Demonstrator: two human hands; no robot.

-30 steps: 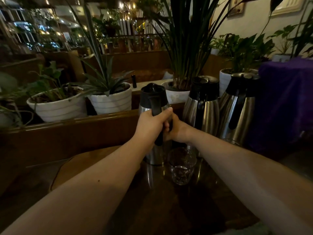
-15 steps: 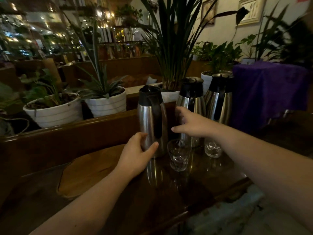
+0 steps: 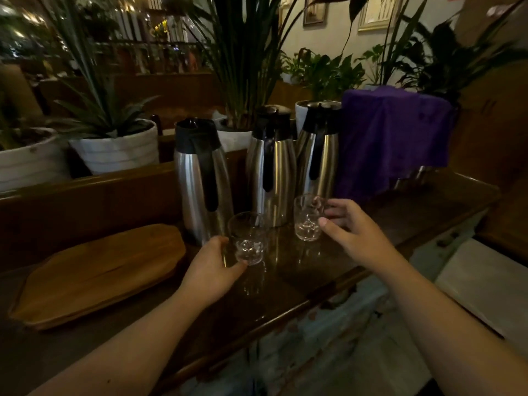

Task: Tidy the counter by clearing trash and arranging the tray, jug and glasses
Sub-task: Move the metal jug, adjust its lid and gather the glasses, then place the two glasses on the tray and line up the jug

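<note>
Two clear glasses stand on the dark wooden counter (image 3: 300,275) in front of three steel jugs with black lids and handles. My left hand (image 3: 210,271) wraps the base of the left glass (image 3: 249,238), thumb in front and fingers on its left side. My right hand (image 3: 354,232) sits beside the right glass (image 3: 307,218) with fingers spread, thumb and forefinger at its right wall. The left jug (image 3: 197,181) stands just behind the left glass. An empty wooden tray (image 3: 97,272) lies flat at the left.
The middle jug (image 3: 273,170) and right jug (image 3: 318,155) stand close together behind the glasses. A purple cloth (image 3: 394,138) drapes something at the right. White plant pots (image 3: 117,151) line a wooden ledge behind. The counter's front edge runs diagonally below my arms.
Both hands have let go of the left jug's handle and come down. The left hand has closed around the left glass and the right hand has reached the right glass.
</note>
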